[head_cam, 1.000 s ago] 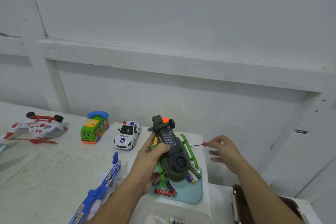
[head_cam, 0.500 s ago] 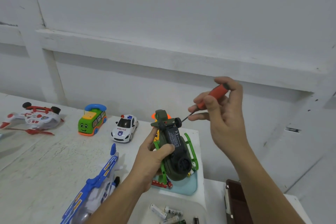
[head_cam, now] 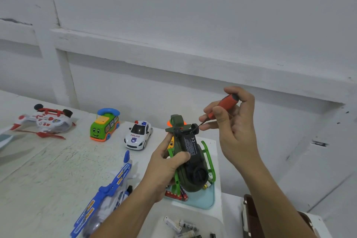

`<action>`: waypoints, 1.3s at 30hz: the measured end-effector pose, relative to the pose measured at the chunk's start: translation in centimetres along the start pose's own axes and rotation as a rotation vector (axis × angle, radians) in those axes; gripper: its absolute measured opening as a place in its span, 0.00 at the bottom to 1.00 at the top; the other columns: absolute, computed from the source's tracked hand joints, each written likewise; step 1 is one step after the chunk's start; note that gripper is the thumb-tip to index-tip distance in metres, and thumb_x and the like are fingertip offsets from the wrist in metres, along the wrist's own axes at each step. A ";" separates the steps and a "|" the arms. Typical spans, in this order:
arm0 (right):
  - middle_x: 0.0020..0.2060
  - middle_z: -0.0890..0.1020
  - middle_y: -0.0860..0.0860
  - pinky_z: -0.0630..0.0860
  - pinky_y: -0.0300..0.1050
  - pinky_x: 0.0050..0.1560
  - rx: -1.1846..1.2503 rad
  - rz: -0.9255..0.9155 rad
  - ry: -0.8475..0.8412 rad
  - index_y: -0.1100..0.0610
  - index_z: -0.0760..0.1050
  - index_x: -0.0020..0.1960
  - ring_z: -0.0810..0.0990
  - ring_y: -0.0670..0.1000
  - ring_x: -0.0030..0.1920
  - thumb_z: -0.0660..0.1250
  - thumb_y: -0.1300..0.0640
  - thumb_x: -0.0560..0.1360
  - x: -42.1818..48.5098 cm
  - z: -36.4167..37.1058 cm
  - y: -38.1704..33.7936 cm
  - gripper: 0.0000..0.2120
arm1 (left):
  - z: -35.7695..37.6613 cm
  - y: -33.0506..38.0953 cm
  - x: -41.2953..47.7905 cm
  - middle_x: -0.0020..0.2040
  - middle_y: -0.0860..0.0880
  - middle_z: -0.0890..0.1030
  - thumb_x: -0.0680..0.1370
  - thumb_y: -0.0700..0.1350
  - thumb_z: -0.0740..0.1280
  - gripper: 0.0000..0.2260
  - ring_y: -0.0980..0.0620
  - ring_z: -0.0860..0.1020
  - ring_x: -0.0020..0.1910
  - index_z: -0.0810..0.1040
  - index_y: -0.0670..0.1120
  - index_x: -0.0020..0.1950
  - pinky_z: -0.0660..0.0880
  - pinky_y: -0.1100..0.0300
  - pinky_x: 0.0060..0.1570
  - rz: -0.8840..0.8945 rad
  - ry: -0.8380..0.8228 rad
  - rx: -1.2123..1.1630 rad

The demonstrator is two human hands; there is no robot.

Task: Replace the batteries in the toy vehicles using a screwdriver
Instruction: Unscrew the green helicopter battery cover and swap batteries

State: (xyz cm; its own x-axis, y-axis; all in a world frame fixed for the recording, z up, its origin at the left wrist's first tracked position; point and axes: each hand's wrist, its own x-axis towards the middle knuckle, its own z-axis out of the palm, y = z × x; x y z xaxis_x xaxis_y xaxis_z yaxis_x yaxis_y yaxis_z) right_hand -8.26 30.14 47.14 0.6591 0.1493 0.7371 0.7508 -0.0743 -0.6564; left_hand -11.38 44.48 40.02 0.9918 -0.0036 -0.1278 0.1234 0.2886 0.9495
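- White tray (head_cam: 216,220), nearest the viewer, at the bottom edge: loose batteries (head_cam: 173,225) lie in it.
- Brown case (head_cam: 250,216), just right of the white tray (only partly in view).
- Blue-and-white toy plane (head_cam: 108,197), lying on the table (head_cam: 48,170) to the left of the forearms, nose towards the wall.
- Pale blue tray (head_cam: 208,198), beyond the white one, holding coloured batteries (head_cam: 175,195).
- Left hand (head_cam: 166,170): fingers and thumb curled round the green toy helicopter (head_cam: 190,158), which is lifted above the pale blue tray, belly up, skids and black label facing the viewer, tail end pointing away.
- Right hand (head_cam: 235,127): raised over the helicopter's far end, fingertips pinching the red-handled screwdriver (head_cam: 225,103); the dark shaft slants down and left to a small black wheel. Whether the tip sits in a screw cannot be told.
- Police car (head_cam: 138,135), green bus (head_cam: 104,124) and red-and-white helicopter (head_cam: 44,121) (this last one upside down), set in a row along the table's far side, well apart from the hands.
- White wall (head_cam: 193,25) with a ledge, behind everything.
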 end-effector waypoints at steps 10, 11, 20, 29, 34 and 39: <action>0.46 0.80 0.54 0.82 0.52 0.44 -0.061 -0.061 0.007 0.33 0.61 0.59 0.83 0.56 0.40 0.60 0.61 0.80 0.1 -0.2 -0.4 0.22 | 0.3 0.2 -0.3 0.41 0.53 0.84 0.75 0.34 0.69 0.26 0.56 0.84 0.34 0.73 0.67 0.56 0.77 0.63 0.28 0.023 -0.020 -0.057; 0.47 0.80 0.54 0.82 0.53 0.44 -0.064 -0.071 0.003 0.33 0.61 0.59 0.83 0.56 0.40 0.59 0.62 0.80 0.1 -0.3 -0.5 0.23 | 0.3 0.3 -0.4 0.42 0.54 0.83 0.75 0.35 0.69 0.26 0.58 0.83 0.33 0.73 0.68 0.56 0.77 0.64 0.27 0.020 -0.030 -0.071; 0.49 0.75 0.49 0.83 0.50 0.42 -0.131 -0.083 0.115 0.33 0.69 0.56 0.79 0.59 0.48 0.68 0.58 0.76 0.6 -0.4 -1.6 0.21 | -0.6 0.2 -0.7 0.56 0.53 0.83 0.63 0.47 0.76 0.25 0.52 0.85 0.46 0.77 0.73 0.52 0.82 0.52 0.41 -0.013 -0.128 -0.087; 0.46 0.84 0.52 0.82 0.54 0.46 0.084 -0.001 0.094 0.49 0.80 0.52 0.85 0.56 0.45 0.72 0.73 0.70 1.1 0.2 -2.2 0.20 | -0.6 0.1 -1.0 0.53 0.53 0.84 0.64 0.47 0.80 0.25 0.50 0.84 0.50 0.78 0.75 0.49 0.77 0.38 0.54 -0.012 -0.116 -0.056; 0.51 0.75 0.60 0.81 0.48 0.46 0.050 -0.079 0.114 0.56 0.78 0.57 0.79 0.59 0.49 0.66 0.76 0.73 0.7 0.8 -1.9 0.20 | -0.4 0.0 -1.1 0.59 0.52 0.82 0.63 0.50 0.79 0.27 0.48 0.81 0.57 0.77 0.76 0.53 0.74 0.34 0.60 -0.026 -0.102 -0.063; 0.48 0.82 0.55 0.80 0.48 0.49 0.006 -0.113 0.107 0.54 0.76 0.59 0.82 0.56 0.43 0.63 0.69 0.77 0.4 0.6 -2.4 0.15 | -0.6 0.1 -1.0 0.53 0.55 0.84 0.62 0.48 0.78 0.24 0.50 0.82 0.53 0.79 0.74 0.49 0.73 0.34 0.59 -0.032 -0.094 -0.096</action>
State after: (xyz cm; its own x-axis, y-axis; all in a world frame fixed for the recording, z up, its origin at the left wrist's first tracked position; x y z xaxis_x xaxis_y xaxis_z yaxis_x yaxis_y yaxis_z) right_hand -9.82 30.98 48.96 0.5716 0.0501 0.8190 0.8203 -0.0573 -0.5691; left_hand -12.40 45.06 40.03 0.9867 -0.1025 -0.1258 0.1556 0.3775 0.9129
